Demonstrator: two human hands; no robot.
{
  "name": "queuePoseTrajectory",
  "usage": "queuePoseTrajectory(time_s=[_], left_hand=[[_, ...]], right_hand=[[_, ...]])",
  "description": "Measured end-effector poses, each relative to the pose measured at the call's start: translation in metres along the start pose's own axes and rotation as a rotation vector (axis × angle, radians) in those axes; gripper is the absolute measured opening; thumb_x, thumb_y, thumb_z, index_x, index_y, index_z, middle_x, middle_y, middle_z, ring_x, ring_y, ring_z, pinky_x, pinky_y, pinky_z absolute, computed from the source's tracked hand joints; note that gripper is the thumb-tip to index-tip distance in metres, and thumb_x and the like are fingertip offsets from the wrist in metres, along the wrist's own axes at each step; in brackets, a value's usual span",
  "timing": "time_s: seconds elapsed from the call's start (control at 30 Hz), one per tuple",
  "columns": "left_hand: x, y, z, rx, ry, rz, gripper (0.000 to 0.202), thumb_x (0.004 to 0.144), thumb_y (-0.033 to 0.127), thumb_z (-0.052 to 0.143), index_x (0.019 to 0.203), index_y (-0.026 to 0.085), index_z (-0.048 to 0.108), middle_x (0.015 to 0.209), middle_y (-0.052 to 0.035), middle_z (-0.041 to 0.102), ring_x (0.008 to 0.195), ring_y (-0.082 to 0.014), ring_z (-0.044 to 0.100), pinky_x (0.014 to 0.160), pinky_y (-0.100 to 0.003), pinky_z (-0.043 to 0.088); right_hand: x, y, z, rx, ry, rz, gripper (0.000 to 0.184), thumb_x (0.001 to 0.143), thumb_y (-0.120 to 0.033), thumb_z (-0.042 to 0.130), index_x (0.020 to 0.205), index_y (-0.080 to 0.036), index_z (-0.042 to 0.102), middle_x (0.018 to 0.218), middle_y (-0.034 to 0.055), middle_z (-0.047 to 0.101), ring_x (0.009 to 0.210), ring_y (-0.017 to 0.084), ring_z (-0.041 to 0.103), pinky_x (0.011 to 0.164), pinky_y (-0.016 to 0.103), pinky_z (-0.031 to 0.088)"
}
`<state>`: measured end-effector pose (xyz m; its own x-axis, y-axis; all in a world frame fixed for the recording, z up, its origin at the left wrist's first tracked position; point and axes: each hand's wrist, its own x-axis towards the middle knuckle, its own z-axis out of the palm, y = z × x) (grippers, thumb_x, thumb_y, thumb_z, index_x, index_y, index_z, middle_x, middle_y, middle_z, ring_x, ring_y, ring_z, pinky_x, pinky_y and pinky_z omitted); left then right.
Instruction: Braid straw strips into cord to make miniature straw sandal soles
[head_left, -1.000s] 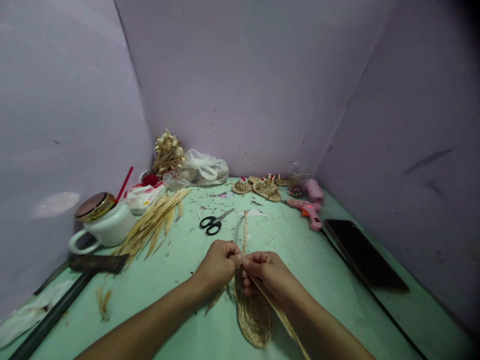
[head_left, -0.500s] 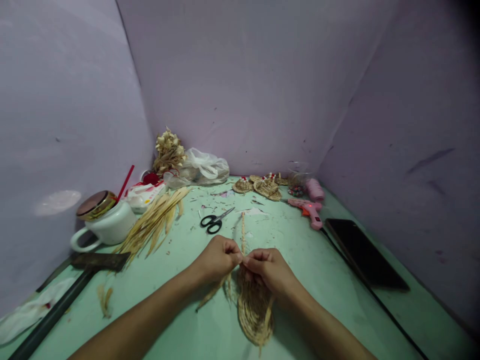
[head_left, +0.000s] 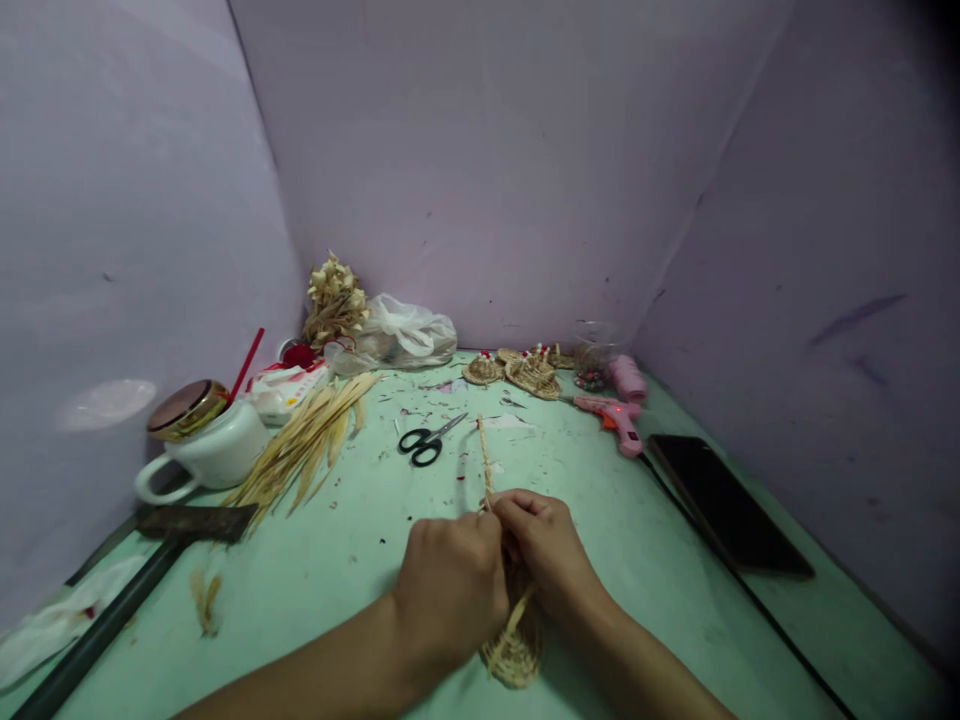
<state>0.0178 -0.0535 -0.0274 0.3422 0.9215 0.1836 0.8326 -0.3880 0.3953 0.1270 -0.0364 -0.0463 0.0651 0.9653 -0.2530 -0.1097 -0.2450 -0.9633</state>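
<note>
In front of me a coiled straw piece [head_left: 516, 650] rests low over the table, partly covered by both hands. A thin straw braid [head_left: 485, 455] runs from it away from me, pointing at the back wall. My right hand [head_left: 546, 545] pinches the braid where it meets the coil, thumb and forefinger together. Closed beside it, my left hand [head_left: 454, 580] has its back towards me and seems to grip the loose straw strands, which its fingers mostly hide. A pale strand end crosses the coil between the hands.
Scissors [head_left: 431, 440] lie beyond my left hand. Dried straw leaves [head_left: 307, 435], a white mug [head_left: 225, 450] and a hammer [head_left: 196, 522] stand or lie left. Small straw hats [head_left: 532, 370] sit at the back. A pink glue gun [head_left: 616, 418] and black phone [head_left: 727, 505] are right.
My left hand has turned over and come down towards me, hiding the loose strands that hung below it. The right hand keeps its pinch nearly in place.
</note>
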Motion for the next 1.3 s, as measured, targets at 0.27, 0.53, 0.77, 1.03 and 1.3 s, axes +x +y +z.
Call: queuePoseTrajectory(time_s=[0.27, 0.53, 0.77, 1.03, 1.3], left_hand=[[-0.003, 0.0, 0.004, -0.019, -0.041, 0.217, 0.024, 0.076, 0.018, 0.04, 0.085, 0.014, 0.061, 0.078, -0.0123, 0.063, 0.065, -0.0198, 0.056, 0.06, -0.029, 0.04], [0.032, -0.014, -0.02, -0.838, -0.214, -0.56, 0.021, 0.066, 0.023, 0.05, 0.079, 0.011, 0.062, 0.046, -0.0001, 0.054, 0.034, -0.0086, 0.041, 0.037, -0.021, 0.032], [0.037, -0.025, -0.019, -0.982, -0.531, -0.525, 0.012, 0.058, 0.022, 0.051, 0.049, 0.013, 0.052, 0.037, 0.0032, 0.044, 0.027, -0.0056, 0.035, 0.029, -0.017, 0.023], [0.036, -0.029, -0.008, -0.56, -0.247, -0.273, 0.017, 0.055, 0.014, 0.047, 0.039, 0.015, 0.041, 0.037, 0.0054, 0.028, 0.039, -0.0048, 0.024, 0.038, -0.019, 0.016], [0.033, -0.031, 0.004, -0.639, -0.169, -0.255, 0.016, 0.057, 0.017, 0.044, 0.041, 0.015, 0.04, 0.042, 0.0042, 0.028, 0.045, -0.0065, 0.025, 0.043, -0.021, 0.019]], right_hand=[[0.0, -0.004, 0.0, 0.212, -0.037, 0.079, 0.013, 0.059, -0.024, 0.058, 0.054, -0.014, 0.052, 0.044, -0.0042, 0.045, 0.041, 0.006, 0.038, 0.042, 0.02, 0.03], [0.0, -0.003, 0.001, 0.162, -0.118, 0.108, 0.015, 0.06, -0.026, 0.056, 0.054, -0.013, 0.052, 0.042, -0.0051, 0.043, 0.035, 0.003, 0.03, 0.038, 0.018, 0.021], [0.005, -0.001, -0.005, -0.011, -0.247, 0.096, 0.02, 0.059, -0.029, 0.057, 0.05, -0.013, 0.052, 0.045, -0.0004, 0.051, 0.039, 0.005, 0.037, 0.042, 0.02, 0.025], [0.008, 0.005, -0.01, -0.412, -0.137, -0.154, 0.02, 0.066, -0.026, 0.049, 0.055, -0.013, 0.06, 0.046, -0.001, 0.051, 0.043, 0.008, 0.039, 0.042, 0.021, 0.027], [0.001, -0.008, -0.014, -0.689, -0.035, -0.247, 0.022, 0.069, -0.03, 0.052, 0.062, -0.015, 0.066, 0.054, 0.0024, 0.061, 0.05, 0.012, 0.049, 0.046, 0.022, 0.031]])
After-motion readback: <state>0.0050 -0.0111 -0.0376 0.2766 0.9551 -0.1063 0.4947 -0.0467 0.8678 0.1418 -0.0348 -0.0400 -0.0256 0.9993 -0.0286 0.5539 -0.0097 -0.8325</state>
